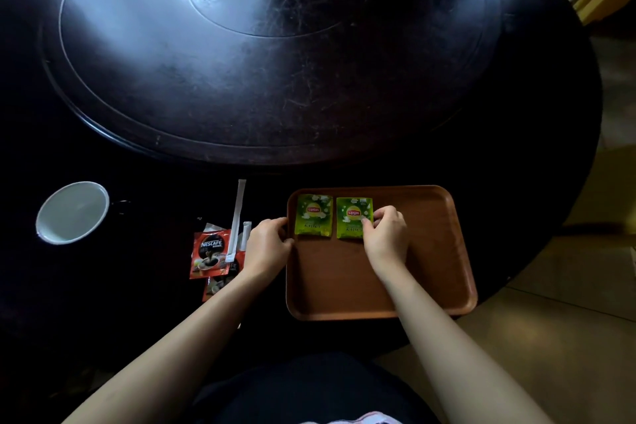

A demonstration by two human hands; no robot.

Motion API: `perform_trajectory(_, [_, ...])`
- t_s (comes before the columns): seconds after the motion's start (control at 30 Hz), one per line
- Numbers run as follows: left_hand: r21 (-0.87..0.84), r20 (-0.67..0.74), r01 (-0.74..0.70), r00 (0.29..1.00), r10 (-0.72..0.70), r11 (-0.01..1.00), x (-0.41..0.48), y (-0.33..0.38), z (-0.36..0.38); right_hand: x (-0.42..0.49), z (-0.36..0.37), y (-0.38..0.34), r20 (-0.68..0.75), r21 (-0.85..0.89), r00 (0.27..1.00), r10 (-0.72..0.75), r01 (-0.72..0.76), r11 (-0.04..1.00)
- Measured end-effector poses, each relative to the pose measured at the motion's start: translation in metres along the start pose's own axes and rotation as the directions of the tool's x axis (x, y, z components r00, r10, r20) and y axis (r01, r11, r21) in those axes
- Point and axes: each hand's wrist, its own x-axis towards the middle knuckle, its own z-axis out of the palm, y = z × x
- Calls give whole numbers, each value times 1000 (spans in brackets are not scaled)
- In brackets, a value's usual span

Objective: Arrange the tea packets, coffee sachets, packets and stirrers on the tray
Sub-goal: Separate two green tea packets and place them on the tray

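Observation:
A brown wooden tray [430, 272] lies on the dark table in front of me. Two green Lipton tea packets lie side by side at its far left: the left packet [313, 220] and the right packet [352, 217]. My right hand [385, 234] pinches the right edge of the right packet. My left hand [266, 246] grips the tray's left rim. Left of the tray lie a red Nescafe coffee sachet [210, 253], a second sachet [220, 282] partly under my left forearm, a long white wrapped stirrer [237, 217] and a short white stick packet [245, 234].
A white cup [72, 212] stands on the table at the far left. A large dark turntable [275, 45] fills the middle of the round table beyond the tray. The table's edge curves close past the tray's right side.

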Motion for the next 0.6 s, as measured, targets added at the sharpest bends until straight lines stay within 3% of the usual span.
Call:
perform_trajectory(0.1, [-8,-2,-5,1000,5,1000,0,-1,0,-5,1,-2,-30,-28,998,-54,53,998])
perform_trajectory(0.27, [-15,6,-5,1000,5,1000,0,-3,0,-13,9,2,53,-130,937,-346,350,928])
perform_trajectory(0.6, [-24,12,-20,1000,20,1000,1,-6,0,-10,13,6,68,-201,928,-367,373,906])
